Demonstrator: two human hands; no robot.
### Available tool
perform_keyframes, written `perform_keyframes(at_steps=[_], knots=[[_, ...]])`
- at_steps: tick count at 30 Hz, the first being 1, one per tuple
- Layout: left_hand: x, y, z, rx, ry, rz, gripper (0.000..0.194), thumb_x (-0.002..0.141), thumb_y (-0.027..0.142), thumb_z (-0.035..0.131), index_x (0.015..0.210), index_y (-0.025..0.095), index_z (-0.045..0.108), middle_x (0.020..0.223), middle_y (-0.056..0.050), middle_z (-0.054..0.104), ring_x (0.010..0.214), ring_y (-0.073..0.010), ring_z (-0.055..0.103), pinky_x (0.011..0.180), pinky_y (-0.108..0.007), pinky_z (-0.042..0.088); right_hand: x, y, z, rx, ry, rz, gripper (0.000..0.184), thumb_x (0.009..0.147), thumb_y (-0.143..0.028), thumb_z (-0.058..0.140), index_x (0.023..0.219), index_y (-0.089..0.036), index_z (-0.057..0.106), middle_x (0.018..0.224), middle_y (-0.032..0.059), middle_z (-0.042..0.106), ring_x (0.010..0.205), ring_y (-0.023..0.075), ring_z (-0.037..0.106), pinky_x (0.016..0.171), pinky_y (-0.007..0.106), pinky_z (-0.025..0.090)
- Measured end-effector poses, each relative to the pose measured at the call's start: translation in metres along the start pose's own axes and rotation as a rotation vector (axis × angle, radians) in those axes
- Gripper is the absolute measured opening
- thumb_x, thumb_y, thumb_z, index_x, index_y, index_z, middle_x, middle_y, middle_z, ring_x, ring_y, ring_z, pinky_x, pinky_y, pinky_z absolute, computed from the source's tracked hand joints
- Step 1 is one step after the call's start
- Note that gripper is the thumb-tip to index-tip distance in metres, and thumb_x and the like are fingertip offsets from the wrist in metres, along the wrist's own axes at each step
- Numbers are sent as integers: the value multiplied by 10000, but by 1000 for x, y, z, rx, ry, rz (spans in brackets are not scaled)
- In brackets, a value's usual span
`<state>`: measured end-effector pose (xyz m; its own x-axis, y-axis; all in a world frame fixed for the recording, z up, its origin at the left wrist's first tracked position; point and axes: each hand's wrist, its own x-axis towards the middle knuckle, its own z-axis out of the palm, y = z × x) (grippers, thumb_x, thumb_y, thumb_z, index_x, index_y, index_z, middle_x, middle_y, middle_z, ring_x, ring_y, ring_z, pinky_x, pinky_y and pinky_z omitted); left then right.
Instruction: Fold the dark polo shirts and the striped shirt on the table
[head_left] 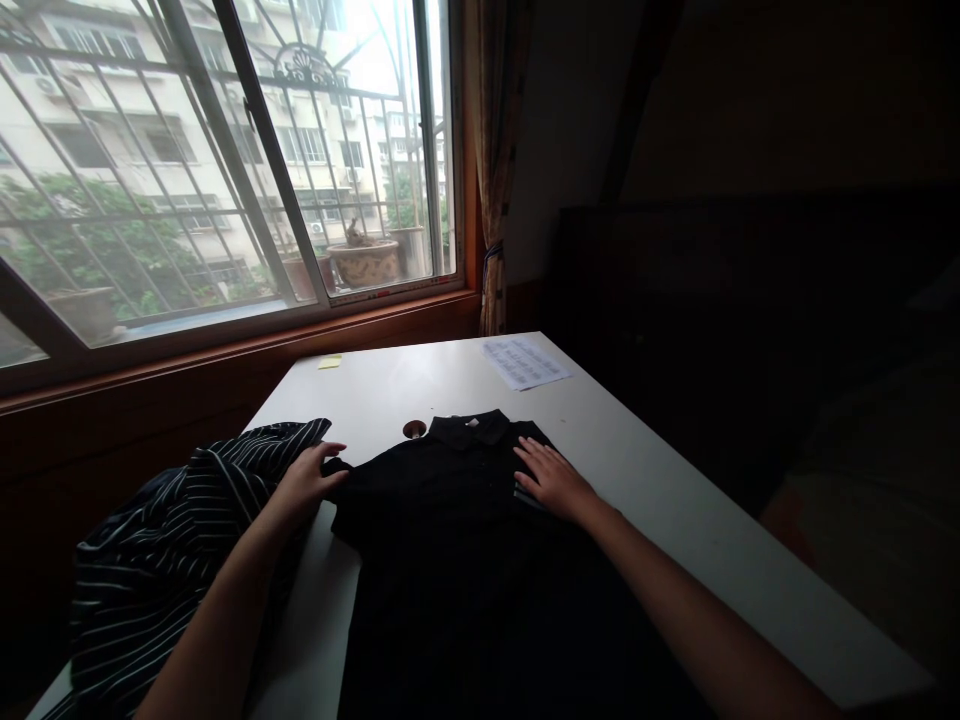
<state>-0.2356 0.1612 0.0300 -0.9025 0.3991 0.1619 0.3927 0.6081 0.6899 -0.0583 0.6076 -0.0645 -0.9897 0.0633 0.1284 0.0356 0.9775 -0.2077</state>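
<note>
The black collared shirt point(450, 560) is laid flat on the white table point(397, 378), by which its weight is borne, with the collar point(487, 428) turned to the far edge. Its sleeve point(364, 492) is met by the left hand point(302, 480), half curled; whether the cloth is pinched cannot be told. By the right hand point(556, 484), open and spread, the opposite shoulder is touched, and probably steadied so. The striped garment point(169, 540) is heaped at left; printed sheets point(529, 362) are laid farther away.

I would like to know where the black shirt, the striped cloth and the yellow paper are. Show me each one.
Black shirt point(450, 560): head view, middle of its front.
Striped cloth point(165, 550): head view, on its crumpled folds.
Yellow paper point(330, 362): head view, middle of its upper face.
</note>
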Motion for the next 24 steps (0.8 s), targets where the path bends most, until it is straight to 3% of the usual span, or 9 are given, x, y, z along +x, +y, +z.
perform_keyframes(at_steps=[3, 6, 8, 10, 14, 18, 21, 24], knots=[[-9, 33, 6, -115, -48, 101, 615, 703, 532, 754, 1217, 212, 643, 1264, -123, 615, 1164, -343, 626, 959, -486, 547, 1, 1, 1, -4, 1, 2, 654, 994, -572, 322, 1532, -210, 408, 1641, 73, 271, 1519, 238, 220, 1241, 448, 183], [-27, 72, 12, -327, -284, 267, 545, 834, 442, 692, 1333, 252, 582, 1376, -117, 561, 1174, -308, 635, 916, -436, 587, 1, 1, 2, -1, 0, 7, 649, 992, -568, 331, 1527, -209, 415, 1640, 73, 273, 1517, 239, 226, 1238, 452, 194], [-39, 89, 13, -282, -373, 364, 452, 899, 396, 629, 1330, 263, 595, 1375, -105, 570, 1154, -287, 644, 919, -424, 588, 1, 1, 2, 1, 2, 8, 651, 991, -566, 336, 1527, -206, 413, 1639, 75, 276, 1517, 238, 226, 1236, 453, 200], [-47, 93, 11, -120, -331, 421, 376, 934, 387, 575, 1286, 268, 632, 1331, -90, 598, 1113, -269, 654, 918, -421, 585, 1, 1, 2, 0, 2, 5, 656, 990, -567, 338, 1525, -195, 417, 1638, 80, 280, 1516, 238, 228, 1237, 450, 201], [-58, 62, 12, 119, -174, 350, 367, 944, 449, 548, 1248, 269, 651, 1229, -87, 630, 1007, -256, 676, 842, -395, 599, 1, 1, 0, 12, 6, 5, 644, 983, -564, 351, 1515, -211, 433, 1629, 78, 306, 1509, 254, 250, 1232, 464, 213], [-81, 21, 30, 178, -195, 318, 386, 908, 466, 617, 1252, 292, 644, 1217, -87, 634, 1035, -268, 668, 884, -404, 586, 4, -7, -7, 35, 55, -2, 560, 972, -479, 414, 1438, -191, 533, 1560, 95, 433, 1459, 276, 343, 1210, 452, 272], [-100, 3, 50, 223, -156, 358, 387, 858, 385, 689, 1238, 322, 649, 1245, -80, 637, 1114, -296, 636, 971, -463, 550, 10, -33, -16, 95, 129, -28, 448, 965, -385, 457, 1354, -217, 603, 1410, 93, 575, 1318, 267, 488, 1144, 415, 369], [-112, -3, 65, 270, -94, 393, 408, 841, 302, 693, 1244, 343, 643, 1283, -67, 626, 1147, -302, 617, 967, -481, 554, 21, -75, -23, 182, 132, -68, 331, 979, -371, 481, 1208, -237, 680, 1193, 84, 667, 1141, 242, 579, 1028, 365, 451]])
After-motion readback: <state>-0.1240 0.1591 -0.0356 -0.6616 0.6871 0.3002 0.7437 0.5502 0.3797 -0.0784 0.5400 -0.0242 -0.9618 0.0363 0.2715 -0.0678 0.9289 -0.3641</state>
